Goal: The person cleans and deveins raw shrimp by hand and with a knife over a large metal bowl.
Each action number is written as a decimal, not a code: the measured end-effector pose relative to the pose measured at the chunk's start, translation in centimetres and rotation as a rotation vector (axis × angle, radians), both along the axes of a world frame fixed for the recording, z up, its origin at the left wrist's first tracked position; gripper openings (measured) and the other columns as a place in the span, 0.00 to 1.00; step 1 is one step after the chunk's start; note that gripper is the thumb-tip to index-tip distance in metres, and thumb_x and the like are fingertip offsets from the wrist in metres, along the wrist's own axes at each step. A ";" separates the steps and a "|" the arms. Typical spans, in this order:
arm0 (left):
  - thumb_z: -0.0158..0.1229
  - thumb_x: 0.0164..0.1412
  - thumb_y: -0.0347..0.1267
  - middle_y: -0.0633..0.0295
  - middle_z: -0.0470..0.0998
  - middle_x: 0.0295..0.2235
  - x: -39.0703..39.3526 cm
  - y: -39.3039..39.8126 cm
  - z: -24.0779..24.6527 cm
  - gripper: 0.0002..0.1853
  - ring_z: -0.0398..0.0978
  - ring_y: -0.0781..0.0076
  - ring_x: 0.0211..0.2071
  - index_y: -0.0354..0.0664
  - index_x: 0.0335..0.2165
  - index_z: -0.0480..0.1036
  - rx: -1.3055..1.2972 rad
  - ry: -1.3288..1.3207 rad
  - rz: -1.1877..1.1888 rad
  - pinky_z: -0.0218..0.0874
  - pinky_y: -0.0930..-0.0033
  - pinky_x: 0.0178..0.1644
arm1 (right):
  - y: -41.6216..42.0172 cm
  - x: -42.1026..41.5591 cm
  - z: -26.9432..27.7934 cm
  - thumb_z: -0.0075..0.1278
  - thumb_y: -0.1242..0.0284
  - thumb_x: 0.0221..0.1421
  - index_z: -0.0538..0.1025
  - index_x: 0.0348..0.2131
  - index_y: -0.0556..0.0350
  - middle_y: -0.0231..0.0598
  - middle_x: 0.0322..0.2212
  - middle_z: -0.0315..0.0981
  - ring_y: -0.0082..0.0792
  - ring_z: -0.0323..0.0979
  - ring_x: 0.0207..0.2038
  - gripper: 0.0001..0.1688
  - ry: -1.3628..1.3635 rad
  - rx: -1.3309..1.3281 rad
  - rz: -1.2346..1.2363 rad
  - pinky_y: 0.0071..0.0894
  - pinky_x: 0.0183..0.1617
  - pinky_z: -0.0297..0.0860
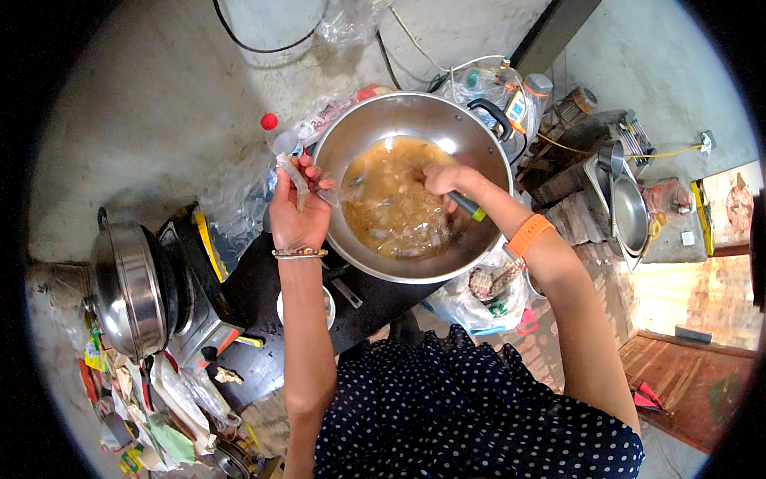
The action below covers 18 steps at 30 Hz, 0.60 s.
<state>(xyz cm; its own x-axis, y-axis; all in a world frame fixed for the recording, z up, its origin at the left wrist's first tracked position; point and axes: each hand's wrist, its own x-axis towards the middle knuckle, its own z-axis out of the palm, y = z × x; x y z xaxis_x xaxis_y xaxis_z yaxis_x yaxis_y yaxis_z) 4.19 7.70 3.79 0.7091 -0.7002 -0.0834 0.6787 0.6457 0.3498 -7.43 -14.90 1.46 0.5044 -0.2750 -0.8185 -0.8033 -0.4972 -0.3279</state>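
A wide stainless steel wok point(413, 111) with a black side handle stands before me. Cloudy brownish liquid point(389, 161) fills its bottom, and several greyish pieces show in it. My left hand point(302, 203) is at the wok's left rim, palm turned up and fingers curled. It holds a pale, translucent strip point(291, 173) whose kind I cannot make out. Inside the wok, my right hand point(446, 179) grips a dark handle with a green end point(470, 208). The tool's working end is hidden by the hand or the liquid.
A black table point(383, 311) carries the wok, a white bowl point(331, 308) partly behind my left forearm, and a small flat tool point(347, 292). Left are a lidded steel pot point(128, 287) and plastic bags point(239, 203). A plastic bag point(479, 293) hangs below right; a steel basin point(631, 209) sits farther right.
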 end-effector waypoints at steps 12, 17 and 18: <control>0.42 0.60 0.37 0.65 0.68 0.32 0.4 0.8 0.1 0.11 0.64 0.73 0.31 0.42 0.37 0.65 -0.025 0.034 0.028 0.56 0.68 0.34 | 7.7 2.3 -4.0 0.37 0.76 0.52 0.52 0.53 0.55 0.61 0.37 0.61 0.53 0.70 0.36 0.28 -0.126 0.734 -0.195 0.50 0.33 0.73; 0.41 0.61 0.37 0.66 0.68 0.32 0.4 1.0 0.2 0.11 0.64 0.74 0.31 0.43 0.37 0.65 0.005 0.073 0.045 0.56 0.68 0.34 | 8.6 2.5 -2.2 0.41 0.73 0.53 0.59 0.46 0.65 0.47 0.32 0.60 0.48 0.71 0.35 0.21 -0.265 0.916 -0.293 0.45 0.32 0.74; 0.41 0.61 0.37 0.66 0.68 0.32 0.4 0.9 0.3 0.11 0.64 0.74 0.31 0.43 0.37 0.65 0.004 0.083 0.038 0.56 0.68 0.34 | 8.2 2.3 -2.5 0.42 0.73 0.53 0.59 0.45 0.64 0.45 0.31 0.59 0.47 0.71 0.35 0.20 -0.267 0.933 -0.335 0.44 0.32 0.74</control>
